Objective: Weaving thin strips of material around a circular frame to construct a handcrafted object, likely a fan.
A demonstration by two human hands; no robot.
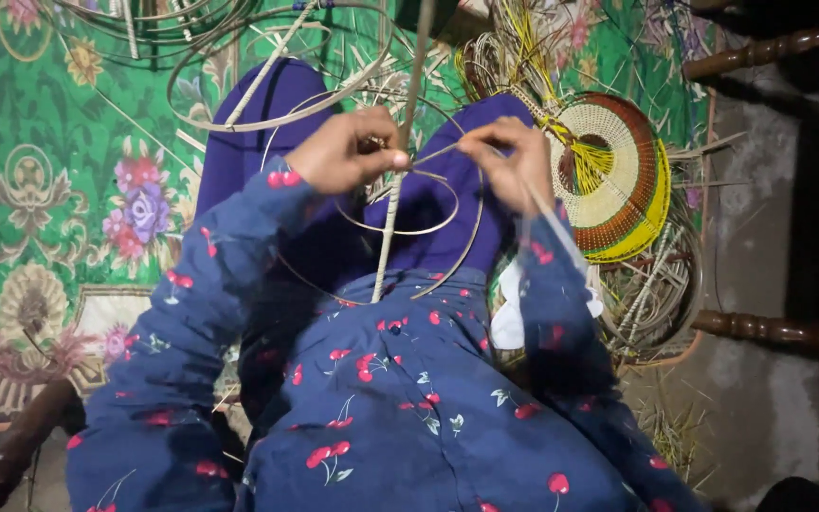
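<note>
My left hand (345,150) pinches a thin cane strip at the point where it meets a pale upright cane rod (389,223). My right hand (509,161) grips the same cane strip (447,149) a little to the right, fingers curled round it. The strip curls into loose loops (409,228) over my lap. Both arms wear dark blue sleeves printed with red cherries. My knees in purple cloth lie under the hands.
A round woven piece (618,180) in cream, red, green and yellow lies at the right on cane coils. More cane hoops (239,118) lie at the top on a green flowered mat (59,171). Dark turned wooden legs (770,330) stand at right.
</note>
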